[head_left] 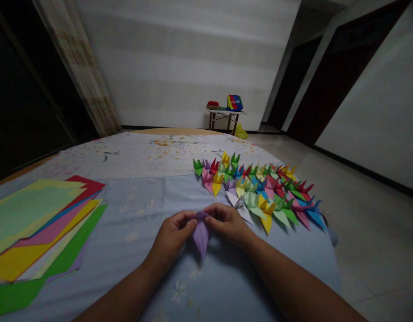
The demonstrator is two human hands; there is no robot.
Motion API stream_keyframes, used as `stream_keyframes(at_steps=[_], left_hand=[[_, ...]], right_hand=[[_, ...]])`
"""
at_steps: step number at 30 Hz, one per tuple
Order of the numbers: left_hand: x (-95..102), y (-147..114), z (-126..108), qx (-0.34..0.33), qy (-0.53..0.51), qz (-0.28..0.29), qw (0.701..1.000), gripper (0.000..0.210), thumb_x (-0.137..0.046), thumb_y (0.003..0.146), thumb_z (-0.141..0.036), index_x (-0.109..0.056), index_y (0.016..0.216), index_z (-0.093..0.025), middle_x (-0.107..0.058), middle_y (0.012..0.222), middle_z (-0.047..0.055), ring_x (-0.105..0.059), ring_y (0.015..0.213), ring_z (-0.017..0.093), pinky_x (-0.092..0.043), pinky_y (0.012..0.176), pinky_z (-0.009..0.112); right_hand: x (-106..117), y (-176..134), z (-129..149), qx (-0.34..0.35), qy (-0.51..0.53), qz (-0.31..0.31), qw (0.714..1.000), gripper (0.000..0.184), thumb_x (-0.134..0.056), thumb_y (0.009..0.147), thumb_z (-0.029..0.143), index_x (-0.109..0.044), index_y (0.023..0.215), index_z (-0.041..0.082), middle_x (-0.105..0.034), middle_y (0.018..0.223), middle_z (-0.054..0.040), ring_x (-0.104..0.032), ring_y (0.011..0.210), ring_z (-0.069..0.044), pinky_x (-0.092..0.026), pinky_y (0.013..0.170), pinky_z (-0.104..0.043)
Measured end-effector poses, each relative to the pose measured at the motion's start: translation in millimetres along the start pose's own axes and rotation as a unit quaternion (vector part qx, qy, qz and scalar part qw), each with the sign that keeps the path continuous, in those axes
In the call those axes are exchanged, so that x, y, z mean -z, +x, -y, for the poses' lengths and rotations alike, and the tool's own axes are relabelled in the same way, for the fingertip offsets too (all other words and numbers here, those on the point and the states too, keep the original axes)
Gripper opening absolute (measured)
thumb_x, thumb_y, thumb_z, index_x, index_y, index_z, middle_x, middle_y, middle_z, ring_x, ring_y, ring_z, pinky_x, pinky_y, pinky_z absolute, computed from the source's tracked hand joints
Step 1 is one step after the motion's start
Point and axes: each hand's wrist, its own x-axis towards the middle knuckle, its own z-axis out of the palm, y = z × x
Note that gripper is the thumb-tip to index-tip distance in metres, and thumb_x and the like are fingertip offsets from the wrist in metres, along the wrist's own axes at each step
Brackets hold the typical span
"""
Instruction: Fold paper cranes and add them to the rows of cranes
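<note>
Between my two hands is a folded purple origami paper [201,239], its long point hanging down toward me. My left hand [175,230] pinches its upper left edge between thumb and fingers. On the upper right edge, the thumb and fingers of my right hand [228,222] are closed in the same way. The far side of the folded paper is hidden behind my fingers. Beyond my right hand, many finished paper cranes [250,197] in several colours stand in rows; a white crane [239,205] is the nearest to that hand.
Loose sheets of coloured paper [35,219] lie fanned out at the left. A pale blue flowered cloth [139,201] covers the table. Against the far wall stands a small table [226,112] with a colourful bag [234,103] on it. A curtain [79,67] hangs at the left.
</note>
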Motion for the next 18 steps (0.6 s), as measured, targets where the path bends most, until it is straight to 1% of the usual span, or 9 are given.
stream_keyframes(at_steps=[3,7,10,14,18], left_hand=[[-1.4,-0.8,1.0,-0.013,-0.005,-0.013,1.000,0.016,-0.068,0.066,-0.025,-0.069,0.079,-0.017,-0.069,0.073,0.001,-0.060,0.068,0.014,-0.045,0.066,0.023],[-2.2,-1.6,3.1,-0.012,-0.020,-0.032,0.999,0.013,-0.069,0.065,-0.024,-0.069,0.077,-0.018,-0.069,0.072,0.001,-0.060,0.065,0.013,-0.045,0.064,0.023],[-1.6,-1.4,4.2,-0.005,-0.034,-0.020,0.999,0.015,-0.069,0.066,-0.024,-0.070,0.079,-0.018,-0.071,0.076,0.002,-0.061,0.069,0.014,-0.045,0.068,0.024],[-0.6,-1.7,2.8,0.016,-0.037,-0.002,0.999,0.017,-0.068,0.068,-0.025,-0.071,0.083,-0.019,-0.072,0.081,0.003,-0.061,0.071,0.014,-0.044,0.070,0.025],[-0.7,-3.3,1.2,0.012,-0.054,0.030,0.998,0.026,-0.063,0.073,-0.035,-0.071,0.090,-0.017,-0.072,0.080,0.005,-0.060,0.070,0.016,-0.044,0.070,0.027]], right_hand=[[-1.0,-0.2,0.5,0.014,-0.002,-0.004,1.000,0.019,-0.064,0.071,0.029,-0.062,0.082,0.015,-0.057,0.066,0.0020,-0.047,0.056,-0.008,-0.035,0.055,-0.021],[-1.5,0.7,1.9,0.004,0.049,-0.002,0.999,0.017,-0.064,0.069,0.029,-0.062,0.078,0.015,-0.057,0.065,0.0026,-0.047,0.054,-0.007,-0.035,0.054,-0.020],[-0.7,1.3,4.7,-0.009,0.073,-0.003,0.997,0.017,-0.066,0.067,0.029,-0.061,0.075,0.015,-0.057,0.062,0.0028,-0.048,0.053,-0.007,-0.037,0.053,-0.021],[1.2,1.6,5.7,-0.024,0.075,-0.001,0.997,0.019,-0.067,0.065,0.030,-0.062,0.074,0.015,-0.057,0.061,0.0028,-0.048,0.052,-0.007,-0.037,0.053,-0.021],[1.3,1.3,3.2,-0.018,0.072,-0.001,0.997,0.022,-0.067,0.066,0.034,-0.061,0.075,0.015,-0.059,0.063,0.0015,-0.049,0.055,-0.008,-0.039,0.055,-0.022]])
